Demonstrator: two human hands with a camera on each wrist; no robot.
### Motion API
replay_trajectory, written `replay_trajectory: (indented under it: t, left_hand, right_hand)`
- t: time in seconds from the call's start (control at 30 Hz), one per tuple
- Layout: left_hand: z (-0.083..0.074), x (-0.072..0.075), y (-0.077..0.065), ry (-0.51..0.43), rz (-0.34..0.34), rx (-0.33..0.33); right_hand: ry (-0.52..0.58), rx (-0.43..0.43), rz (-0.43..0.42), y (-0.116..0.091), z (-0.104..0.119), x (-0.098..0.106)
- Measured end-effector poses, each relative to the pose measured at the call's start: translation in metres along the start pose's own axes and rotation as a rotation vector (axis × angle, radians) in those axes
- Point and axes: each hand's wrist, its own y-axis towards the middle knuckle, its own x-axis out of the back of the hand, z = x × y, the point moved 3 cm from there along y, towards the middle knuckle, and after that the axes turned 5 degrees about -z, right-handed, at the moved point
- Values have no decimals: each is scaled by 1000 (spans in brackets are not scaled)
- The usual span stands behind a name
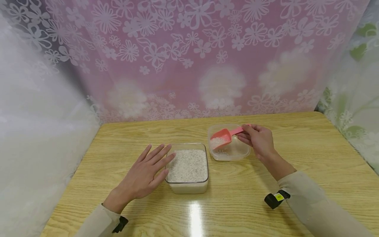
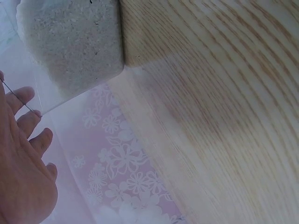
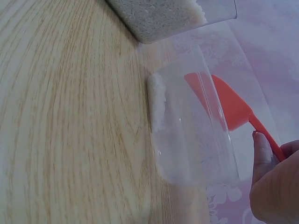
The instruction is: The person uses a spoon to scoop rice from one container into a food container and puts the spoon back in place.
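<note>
My right hand (image 1: 260, 140) pinches the handle of a pink scoop (image 1: 225, 135) between thumb and fingers. Some rice (image 1: 217, 142) lies in the scoop's bowl, which tilts down into a clear plastic container (image 1: 244, 152). In the right wrist view, a low heap of rice (image 3: 158, 102) shows through that container's wall, and the scoop (image 3: 229, 105) reaches over its rim. On the left stands a square glass container (image 1: 189, 188) nearly full of rice (image 1: 189, 166). My left hand (image 1: 143, 176) has its fingers spread straight, the fingertips right at that container's left rim.
Both containers stand on a wood-grain table (image 1: 237, 204), the plastic one behind and to the right of the glass one. A pink flowered curtain (image 1: 177, 65) hangs along the table's back edge. Pale hangings flank both sides.
</note>
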Motion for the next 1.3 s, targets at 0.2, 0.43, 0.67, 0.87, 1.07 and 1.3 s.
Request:
replay_trajectory:
  t: [0.2, 0.43, 0.67, 0.87, 1.07, 1.3]
  left_hand:
    - [0, 0, 0, -2, 2, 3]
    - [-1, 0, 0, -6, 5, 9]
    - [-1, 0, 0, -12, 0, 9]
    - [-1, -1, 0, -12, -4, 8]
    - [-1, -2, -1, -14, -8, 8]
    - [0, -2, -1, -19, -14, 6]
  right_hand:
    - [14, -12, -18, -1, 1, 5]
    - [4, -15, -43, 1, 2, 14]
    - [-9, -13, -60, 1, 3, 20]
    - [-43, -9, -80, 1, 4, 21]
    - [-92, 29, -65, 1, 4, 22]
    - [-215, 91, -74, 1, 7, 23]
